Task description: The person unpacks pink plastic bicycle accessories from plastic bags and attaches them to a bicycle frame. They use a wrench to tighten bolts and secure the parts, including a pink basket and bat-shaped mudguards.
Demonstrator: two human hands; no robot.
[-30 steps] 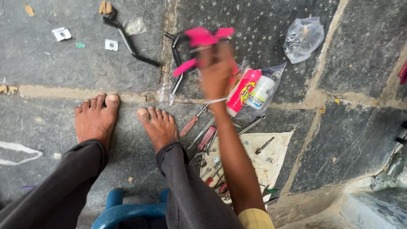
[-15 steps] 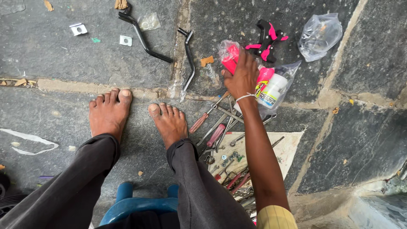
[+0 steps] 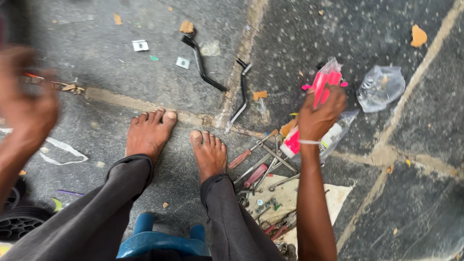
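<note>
My right hand [image 3: 320, 116] is closed around a pink object in a clear plastic wrapper [image 3: 325, 83], held above the stone floor. Just below it lies a red and white packet [image 3: 296, 141] in a clear bag. My left hand [image 3: 25, 104] is raised at the left edge, blurred, fingers curled; whether it holds anything is unclear. My two bare feet [image 3: 150, 131] rest on the floor between the hands.
Screwdrivers and spanners [image 3: 261, 166] lie on a cloth [image 3: 333, 198] by my right foot. Two black bent metal bars [image 3: 203, 65] lie ahead. A crumpled clear bag [image 3: 381, 87] sits at the right. A blue stool [image 3: 159, 241] is beneath me, a black wheel [image 3: 17, 224] lower left.
My right hand has lifted the pink wrapped object a little to the right. My left hand has come into view at the left. The camera has shifted.
</note>
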